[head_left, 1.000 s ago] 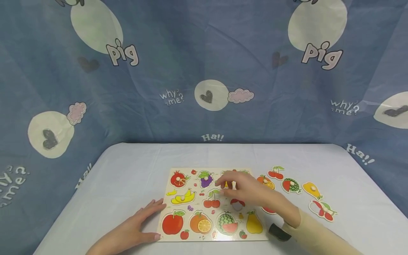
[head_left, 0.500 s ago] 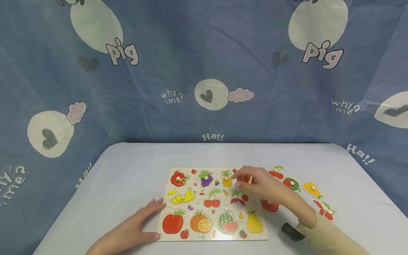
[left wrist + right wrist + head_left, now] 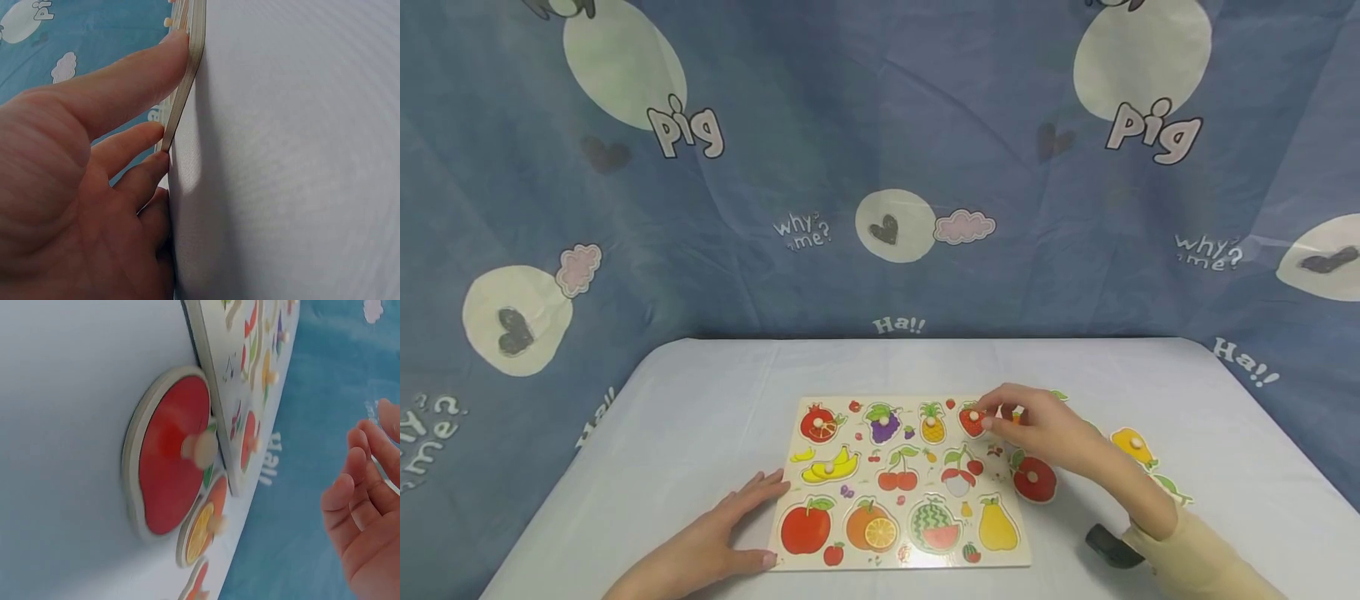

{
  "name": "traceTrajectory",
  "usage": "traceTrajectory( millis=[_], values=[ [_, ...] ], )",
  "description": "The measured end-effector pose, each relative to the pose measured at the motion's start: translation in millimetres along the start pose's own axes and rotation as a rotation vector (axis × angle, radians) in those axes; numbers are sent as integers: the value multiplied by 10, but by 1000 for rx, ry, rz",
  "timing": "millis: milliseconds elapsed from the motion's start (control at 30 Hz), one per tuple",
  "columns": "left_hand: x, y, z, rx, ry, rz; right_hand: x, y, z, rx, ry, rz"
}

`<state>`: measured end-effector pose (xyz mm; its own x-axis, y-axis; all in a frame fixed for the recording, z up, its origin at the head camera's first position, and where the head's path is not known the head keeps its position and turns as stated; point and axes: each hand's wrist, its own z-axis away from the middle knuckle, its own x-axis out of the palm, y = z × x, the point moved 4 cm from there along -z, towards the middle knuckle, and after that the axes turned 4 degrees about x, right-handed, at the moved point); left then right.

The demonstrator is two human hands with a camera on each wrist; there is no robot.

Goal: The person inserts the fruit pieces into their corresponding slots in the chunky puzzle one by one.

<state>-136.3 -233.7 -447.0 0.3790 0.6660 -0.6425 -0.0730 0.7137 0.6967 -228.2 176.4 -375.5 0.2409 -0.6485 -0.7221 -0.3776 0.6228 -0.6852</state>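
Note:
A cream fruit puzzle board lies flat on the white table. Knobbed strawberry, pineapple, grapes, pomegranate and banana pieces sit in it. My left hand rests against the board's left side, thumb at the near corner; the left wrist view shows thumb and fingertips touching its edge. Just right of the strawberry, my right hand hovers with loosely bent fingers. No piece shows between those fingers in the right wrist view.
A loose knobbed apple piece lies by the board's right edge, with an orange piece beyond it. Farther right is a pear piece; my right arm partly covers other pieces. Blue printed cloth hangs behind the table.
My right hand has moved right, from over the pineapple area to beside the strawberry, uncovering the pineapple and strawberry pieces and the loose apple. The left hand has stayed in place.

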Motion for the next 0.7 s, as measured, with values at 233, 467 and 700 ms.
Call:
traceTrajectory(
  millis=[233, 467, 700],
  values=[
    [11, -9, -5, 1, 3, -14, -105, 102, 48, 70, 22, -22],
    [12, 1, -8, 7, 5, -21, -240, 205, 95, 63, 63, 52],
    [11, -3, -18, 9, 5, -24, -339, 389, 115, 73, 59, 43]
  ],
)
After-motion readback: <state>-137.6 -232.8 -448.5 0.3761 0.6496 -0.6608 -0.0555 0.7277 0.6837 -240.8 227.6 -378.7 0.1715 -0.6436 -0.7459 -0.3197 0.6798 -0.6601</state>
